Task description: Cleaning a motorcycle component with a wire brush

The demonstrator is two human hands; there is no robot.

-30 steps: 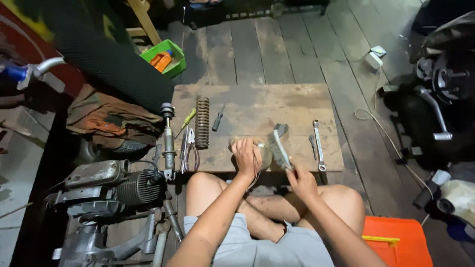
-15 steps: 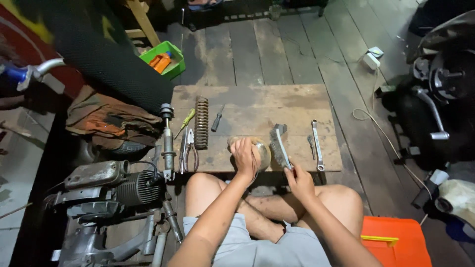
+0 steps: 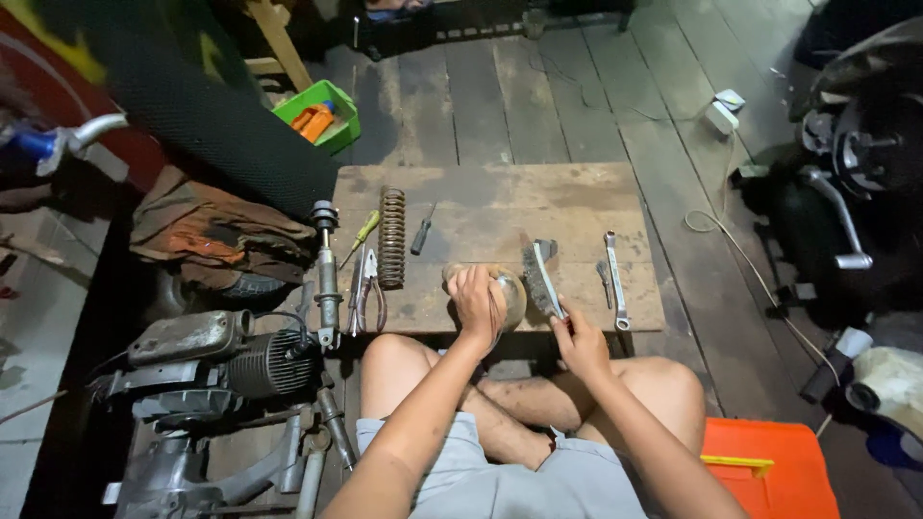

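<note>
I sit cross-legged at the near edge of a wooden board (image 3: 481, 207) on the plank floor. My left hand (image 3: 477, 304) is closed over a round, dull metal part (image 3: 511, 293) that rests on the board's front edge. My right hand (image 3: 579, 341) grips the handle of a wire brush (image 3: 540, 277), whose bristles point up and away beside the part. Whether the brush touches the part, I cannot tell.
On the board lie a coil spring (image 3: 391, 237), a shock rod (image 3: 327, 274), pliers (image 3: 366, 293), two screwdrivers (image 3: 422, 230) and a spanner (image 3: 614, 279). An engine (image 3: 221, 360) sits at my left, a green tray (image 3: 318, 115) beyond, an orange box (image 3: 774, 466) at right.
My right hand with the brush has drawn slightly back toward me and to the right; my left hand stays on the round part.
</note>
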